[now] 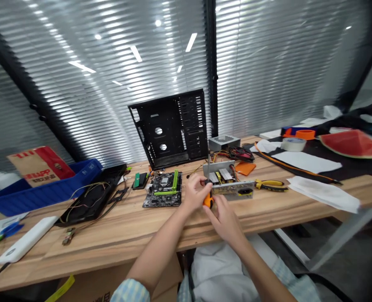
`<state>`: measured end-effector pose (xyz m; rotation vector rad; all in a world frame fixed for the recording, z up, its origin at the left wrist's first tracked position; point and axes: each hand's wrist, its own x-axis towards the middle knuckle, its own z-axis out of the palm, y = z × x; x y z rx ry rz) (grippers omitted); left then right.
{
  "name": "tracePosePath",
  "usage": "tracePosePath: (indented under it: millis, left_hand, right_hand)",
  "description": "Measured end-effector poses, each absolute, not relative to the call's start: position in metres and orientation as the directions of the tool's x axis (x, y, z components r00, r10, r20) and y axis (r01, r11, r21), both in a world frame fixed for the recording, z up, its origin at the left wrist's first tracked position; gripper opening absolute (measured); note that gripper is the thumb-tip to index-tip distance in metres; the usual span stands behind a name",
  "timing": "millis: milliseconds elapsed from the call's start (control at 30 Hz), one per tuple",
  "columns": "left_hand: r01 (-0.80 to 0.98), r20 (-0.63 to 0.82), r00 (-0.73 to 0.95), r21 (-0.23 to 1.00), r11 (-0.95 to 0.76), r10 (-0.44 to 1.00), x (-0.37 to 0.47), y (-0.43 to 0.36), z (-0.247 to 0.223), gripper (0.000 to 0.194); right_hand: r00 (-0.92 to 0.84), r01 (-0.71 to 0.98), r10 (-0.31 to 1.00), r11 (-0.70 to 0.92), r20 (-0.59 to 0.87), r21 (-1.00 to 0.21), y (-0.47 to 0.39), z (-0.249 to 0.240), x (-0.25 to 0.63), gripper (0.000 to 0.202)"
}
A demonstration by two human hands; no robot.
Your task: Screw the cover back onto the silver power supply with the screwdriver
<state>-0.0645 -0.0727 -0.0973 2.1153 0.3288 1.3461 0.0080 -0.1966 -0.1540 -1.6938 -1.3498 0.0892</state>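
Note:
An orange-and-black screwdriver (208, 201) stands roughly upright between my hands, its thin shaft pointing up. My left hand (194, 193) is closed around the upper part of its handle. Lower down, the fingers of my right hand (224, 218) are closed at the handle's bottom end. Just behind them sits an opened power supply (236, 189), its inner parts and socket showing. To the left of my left hand lies a motherboard (164, 189) with bright green slots. Yellow-and-black pliers (271, 185) rest to the right of the power supply.
A black computer case (173, 126) stands tilted at the back. Behind the power supply are a grey metal box (224, 142) and a fan (241, 153). A blue bin (47, 188), black panel (91, 197) and white power strip (27, 240) lie left. Papers (324, 193) lie right.

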Motion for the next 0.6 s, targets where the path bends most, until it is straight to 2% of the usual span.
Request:
tracePosePath:
  millis: [233,367,600]
  left_hand:
    - [-0.162,0.747,0.485,0.588,-0.793,0.455,-0.066,-0.075,-0.099,0.026]
    - [-0.216,0.739,0.519,0.6,-0.77,0.43,-0.067,-0.077,-0.098,0.036]
    - [-0.253,0.664,0.659,0.637,-0.728,0.353,-0.065,-0.075,-0.105,0.049]
  right_hand:
    - [0.412,0.662,0.767,0.119,0.492,-0.74,-0.192,-0.168,0.013,0.036]
    - [0.434,0.621,0.768,0.123,0.471,-0.774,-0.191,-0.174,0.016,0.039]
    - [0.47,0.621,0.743,0.105,0.476,-0.777,-0.19,-0.18,0.019,0.039]
